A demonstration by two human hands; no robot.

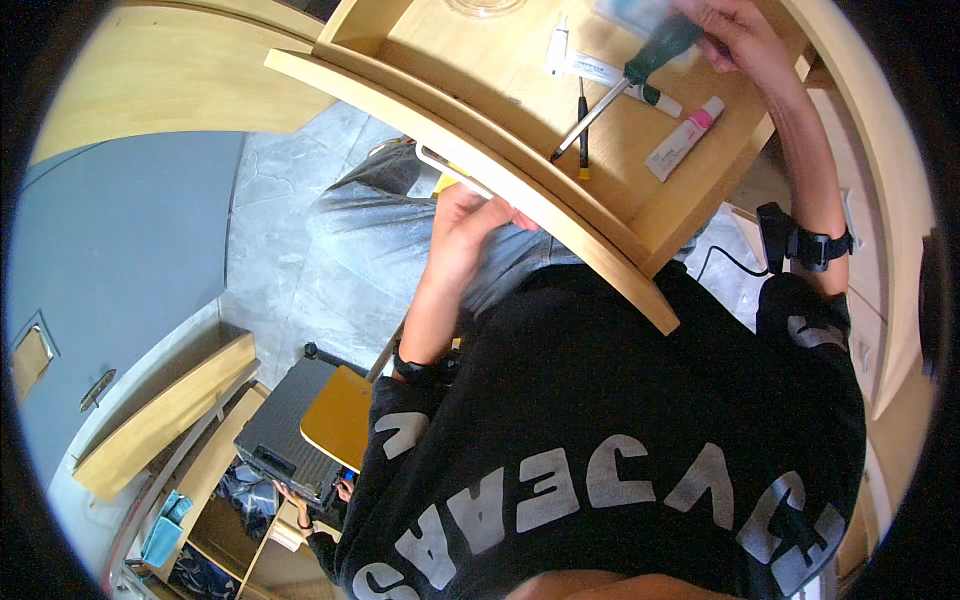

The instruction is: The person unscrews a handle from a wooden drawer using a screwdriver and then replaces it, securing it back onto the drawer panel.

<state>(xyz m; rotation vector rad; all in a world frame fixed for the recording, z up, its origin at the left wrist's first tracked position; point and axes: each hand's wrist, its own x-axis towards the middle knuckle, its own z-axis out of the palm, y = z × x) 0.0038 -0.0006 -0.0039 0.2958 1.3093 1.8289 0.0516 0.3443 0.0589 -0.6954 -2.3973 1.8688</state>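
Note:
My right hand (738,38) is closed around the dark green handle of a screwdriver (602,112), slightly blurred, over the open wooden drawer (470,55). Its metal shaft points down and left toward the drawer's front. Beneath it lie a small screwdriver with a black and yellow handle (583,135), a white tube with a dark cap (595,68), a white tube with a pink cap (680,140) and a small white tube (558,45). Outside the drawer front, my left hand (465,230) is closed on the white drawer handle (428,158); its fingertips are partly hidden.
A clear round dish (485,5) sits at the drawer's far edge. My jeans (370,235) are under the drawer front. Lower left, another person's hand (292,500) touches a dark grey case (290,425) beside a wooden chair part (338,418). A grey door (130,230) stands left.

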